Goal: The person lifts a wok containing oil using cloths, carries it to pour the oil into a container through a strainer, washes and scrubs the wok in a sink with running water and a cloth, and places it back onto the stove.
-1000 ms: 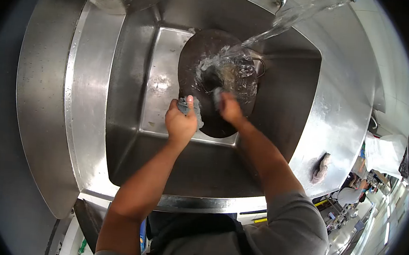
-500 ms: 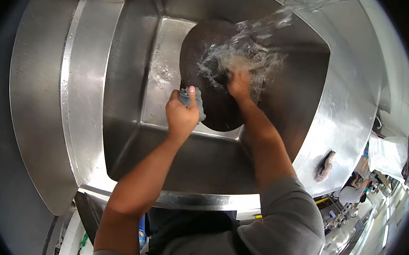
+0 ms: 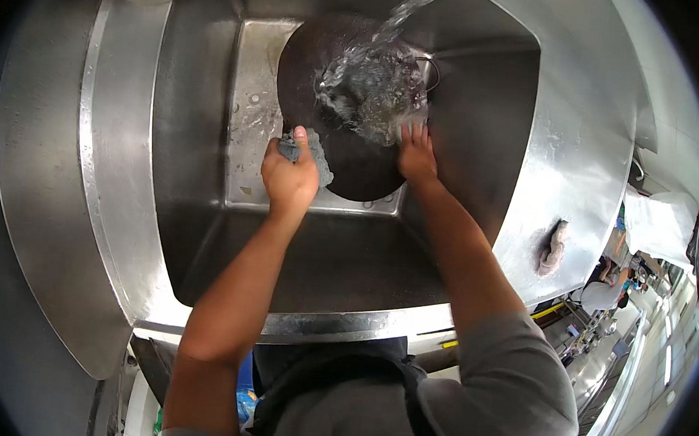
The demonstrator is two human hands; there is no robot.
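In the steel sink [image 3: 486, 122], a dark pan [image 3: 373, 175] is rinsed, scouring cloth [image 3: 321, 166] pinched by left hand [image 3: 291, 181]; steadiness is needed from flat, open right hand [image 3: 418, 156].

Wet dark disc [image 3: 367, 169] in sink [image 3: 347, 258], grey wad [image 3: 319, 157] crumpled

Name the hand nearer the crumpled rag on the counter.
Right: the right hand is in the sink, left of the rag; the left hand is farther left, holding a grey cloth.

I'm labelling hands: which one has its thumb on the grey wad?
The left hand, thumb on the grey wad; the right hand points its fingers toward the splashing water.
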